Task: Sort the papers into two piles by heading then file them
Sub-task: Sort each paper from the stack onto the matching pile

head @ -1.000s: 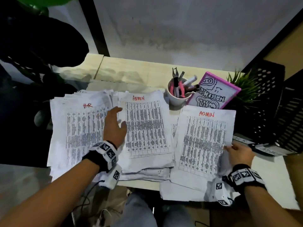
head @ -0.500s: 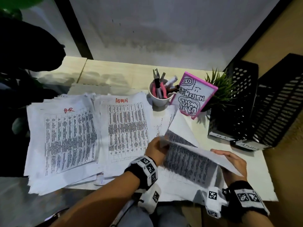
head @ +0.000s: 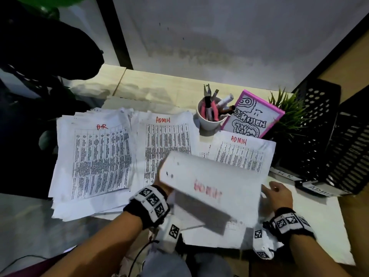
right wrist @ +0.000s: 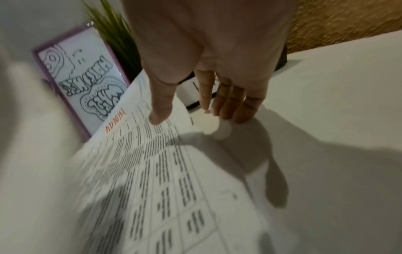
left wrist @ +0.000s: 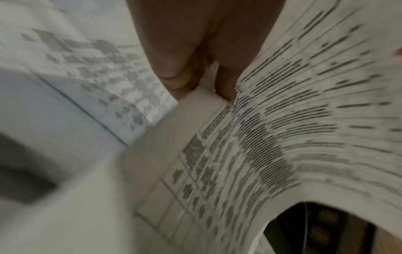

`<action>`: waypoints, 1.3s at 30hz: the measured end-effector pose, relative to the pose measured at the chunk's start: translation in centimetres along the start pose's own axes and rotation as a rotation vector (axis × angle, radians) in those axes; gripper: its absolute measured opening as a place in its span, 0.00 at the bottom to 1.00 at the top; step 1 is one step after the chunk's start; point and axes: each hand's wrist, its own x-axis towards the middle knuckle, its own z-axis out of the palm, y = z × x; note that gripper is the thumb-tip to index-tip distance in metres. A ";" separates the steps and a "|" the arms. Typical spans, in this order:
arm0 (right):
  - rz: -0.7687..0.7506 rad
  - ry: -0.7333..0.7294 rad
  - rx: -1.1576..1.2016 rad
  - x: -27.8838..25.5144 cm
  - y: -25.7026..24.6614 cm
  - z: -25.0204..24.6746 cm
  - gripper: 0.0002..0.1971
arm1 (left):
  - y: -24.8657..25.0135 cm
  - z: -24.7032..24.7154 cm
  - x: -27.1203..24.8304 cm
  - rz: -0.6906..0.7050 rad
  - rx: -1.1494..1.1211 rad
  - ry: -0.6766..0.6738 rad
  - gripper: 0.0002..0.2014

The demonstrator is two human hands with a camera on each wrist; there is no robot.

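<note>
Step in hand: the person is sorting, and a lifted sheet (head: 209,188) marked ADMIN is travelling in the air, blurred, above the unsorted stack (head: 242,154) at about 3 o'clock on the desk (head: 311,226).
Left hand: the left hand (head: 162,187) is pinching the sheet's left edge, thumb and fingers (left wrist: 226,89) closed on the paper.
Right hand: the right hand (head: 278,193) is hanging loose just right of the sheet, fingers relaxed, holding nothing.
Piles: the ADMIN pile (head: 166,144) is lying at 12 o'clock from the hands, the HR pile (head: 99,156) at 10 o'clock.
Next move: judging by the heading, the sheet is calling for a carry leftward and a flat drop onto the ADMIN pile, square with its edges.
Filing: the black trays (head: 327,144) at 2 o'clock are waiting for later.
</note>
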 end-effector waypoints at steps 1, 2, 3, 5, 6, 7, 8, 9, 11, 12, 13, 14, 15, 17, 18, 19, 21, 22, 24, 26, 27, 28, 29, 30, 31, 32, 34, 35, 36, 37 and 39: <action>0.032 0.013 -0.003 0.2 0.2 0.6 0.25 | -0.5 -1.3 1.2 0.021 -0.079 0.049 0.12; 0.067 0.024 0.014 0.1 0.1 0.9 0.23 | -0.8 -2.3 2.3 0.048 -0.081 0.112 0.05; 0.100 0.035 0.027 0.1 0.2 1.2 0.18 | -1.1 -3.4 3.2 0.062 -0.033 0.177 0.13; 0.124 0.048 0.026 0.1 -0.1 1.5 0.12 | -1.7 -5.1 4.8 0.072 0.026 0.290 0.19; 0.121 0.051 0.028 0.0 -0.2 1.5 0.13 | -1.8 -6.0 5.4 0.075 0.051 0.329 0.19; 0.108 0.057 0.029 0.0 -0.3 1.5 0.16 | -1.6 -6.5 6.0 0.090 0.066 0.348 0.18; 0.090 0.075 0.019 -0.2 -0.4 1.5 0.18 | -1.8 -6.9 6.5 0.114 0.101 0.369 0.16; 0.076 0.100 0.012 -0.3 -0.3 1.4 0.18 | -2.0 -7.2 7.0 0.125 0.117 0.370 0.14; 0.052 0.178 0.025 -0.6 -0.2 1.1 0.14 | -2.6 -7.5 7.9 0.136 0.168 0.355 0.12; 0.031 0.206 0.035 -0.9 -0.3 0.9 0.11 | -2.7 -7.6 8.2 0.142 0.203 0.347 0.12; 0.007 0.222 0.045 -1.1 -0.4 0.6 0.08 | -3.0 -7.6 8.4 0.146 0.240 0.328 0.13; -0.019 0.220 0.065 -1.4 -0.5 0.3 0.06 | -3.2 -7.7 8.6 0.145 0.269 0.317 0.13; -0.044 0.226 0.094 -1.6 -0.5 0.0 0.05 | -3.3 -7.8 8.8 0.140 0.296 0.310 0.14; -0.100 0.232 0.140 -1.8 -0.4 -0.7 0.02 | -3.7 -7.6 9.0 0.122 0.325 0.310 0.15; -0.122 0.235 0.174 -1.8 -0.3 -0.9 0.07 | -4.0 -7.5 9.1 0.114 0.304 0.304 0.15; -0.137 0.239 0.200 -1.8 -0.1 -1.2 0.12 | -3.9 -7.3 9.0 0.128 0.251 0.296 0.14; -0.142 0.228 0.308 -2.2 -0.6 -1.9 0.20 | -3.8 -6.8 8.8 0.225 0.206 0.302 0.14; -0.151 0.228 0.360 -2.5 -1.2 -2.3 0.20 | -3.5 -6.3 8.3 0.289 0.237 0.304 0.14; -0.205 0.207 0.453 -3.8 -3.2 -2.9 0.19 | -2.8 -4.9 7.1 0.405 0.293 0.240 0.16; -0.273 0.159 0.554 -4.8 -5.1 -3.0 0.18 | -1.8 -3.0 5.2 0.413 0.203 0.083 0.19; -0.296 0.138 0.631 -5.3 -6.0 -3.0 0.16 | -1.4 -2.1 4.3 0.388 0.140 -0.011 0.21; -0.308 0.112 0.715 -5.5 -6.8 -2.9 0.15 | -0.9 -1.1 3.5 0.359 0.104 -0.087 0.23; -0.313 0.073 0.784 -5.6 -7.3 -2.7 0.14 | -0.6 -0.2 2.9 0.335 0.089 -0.147 0.25; -0.303 0.018 0.843 -5.8 -7.9 -2.4 0.14 | -0.3 0.5 2.5 0.322 0.067 -0.192 0.26; -0.282 -0.038 0.864 -5.9 -8.5 -2.2 0.13 | 0.0 1.1 2.2 0.317 0.029 -0.217 0.24; -0.268 -0.084 0.848 -5.9 -9.0 -1.9 0.12 | 0.2 1.4 2.1 0.321 0.001 -0.213 0.22; -0.237 -0.122 0.763 -5.4 -9.5 -1.2 0.08 | 0.4 1.1 2.5 0.347 0.007 -0.116 0.19; -0.224 -0.125 0.706 -5.1 -9.5 -0.8 0.05 | 0.2 0.4 3.0 0.343 0.013 -0.055 0.17; -0.201 -0.111 0.639 -4.4 -8.8 -0.3 0.02 | -0.1 -0.5 3.6 0.339 0.011 0.000 0.16; -0.175 -0.076 0.539 -3.7 -7.9 0.2 0.03 | -0.5 -1.7 4.2 0.338 0.025 0.058 0.14; -0.086 -0.022 0.307 -2.3 -5.8 1.2 0.19 | -1.4 -4.5 5.1 0.329 0.105 0.162 0.07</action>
